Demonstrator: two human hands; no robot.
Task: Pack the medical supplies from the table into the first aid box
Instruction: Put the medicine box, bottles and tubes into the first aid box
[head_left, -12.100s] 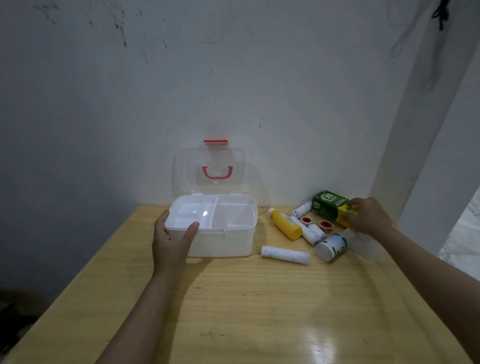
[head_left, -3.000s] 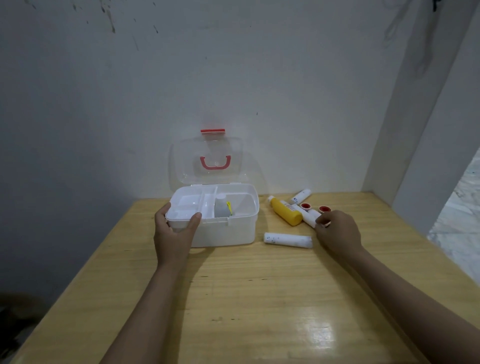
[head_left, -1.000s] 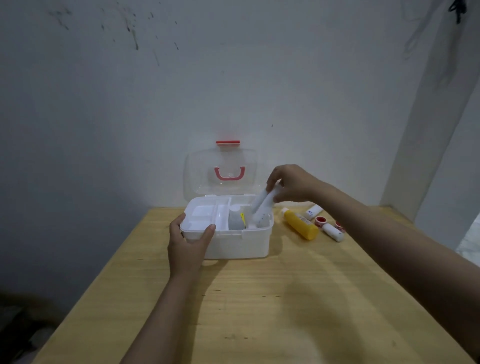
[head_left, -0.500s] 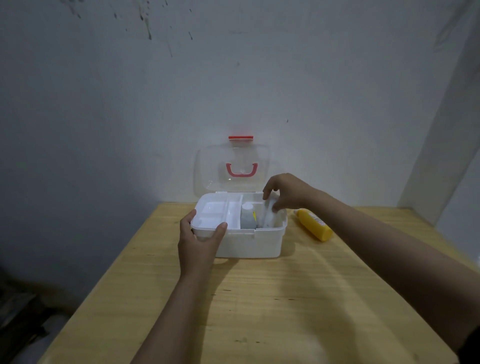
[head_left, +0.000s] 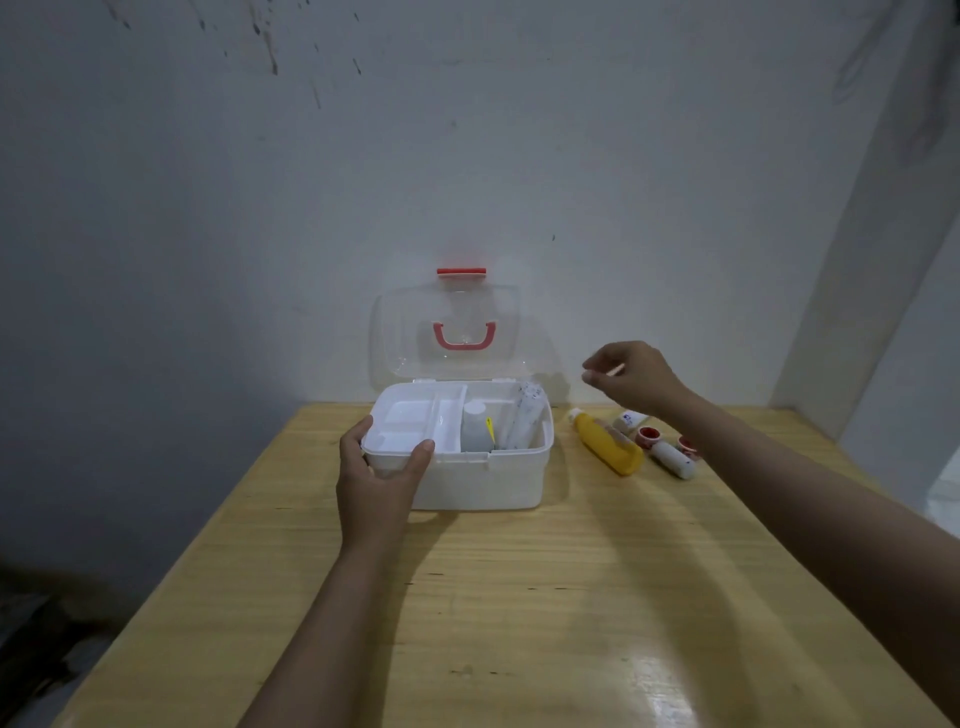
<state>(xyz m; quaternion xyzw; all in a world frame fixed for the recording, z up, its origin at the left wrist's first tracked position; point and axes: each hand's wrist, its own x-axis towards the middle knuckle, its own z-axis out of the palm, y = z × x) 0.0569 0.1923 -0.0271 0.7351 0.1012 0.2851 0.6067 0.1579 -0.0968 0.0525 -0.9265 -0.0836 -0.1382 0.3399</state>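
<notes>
Gripping the first aid box (head_left: 483, 480) rim, the left hand (head_left: 376, 480) is closed; the right hand (head_left: 631, 376) hovers loosely open, empty, above the yellow bottle (head_left: 605, 441).

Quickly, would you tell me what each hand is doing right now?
Left hand: closed on the first aid box rim.
Right hand: in the air, holding nothing visible.
</notes>
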